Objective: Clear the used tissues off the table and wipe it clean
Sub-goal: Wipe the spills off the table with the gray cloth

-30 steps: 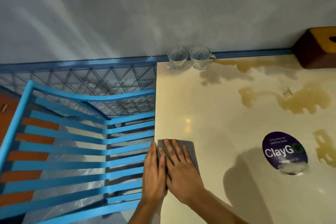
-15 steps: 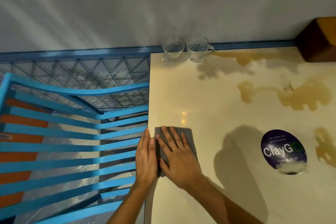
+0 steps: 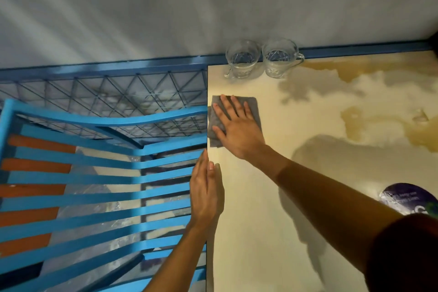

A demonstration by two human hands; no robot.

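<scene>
A folded grey cloth [image 3: 252, 105] lies flat at the left edge of the cream table [image 3: 272, 232], a little in front of the two cups. My right hand [image 3: 237, 127] presses flat on the cloth with fingers spread. My left hand [image 3: 205, 193] is held edge-on along the table's left edge, fingers together and straight, nothing in it. Brown liquid stains [image 3: 379, 71] spread over the far right of the table. No tissues are in view.
Two empty glass cups [image 3: 243, 59] [image 3: 277, 58] stand at the far left corner against the grey wall. A blue slatted chair [image 3: 94, 185] sits just left of the table. A round purple sticker [image 3: 407, 198] shows at the right.
My right hand has slid the cloth away from me along the left edge, toward the cups. My left hand has come off the cloth and stayed nearer to me at the edge.
</scene>
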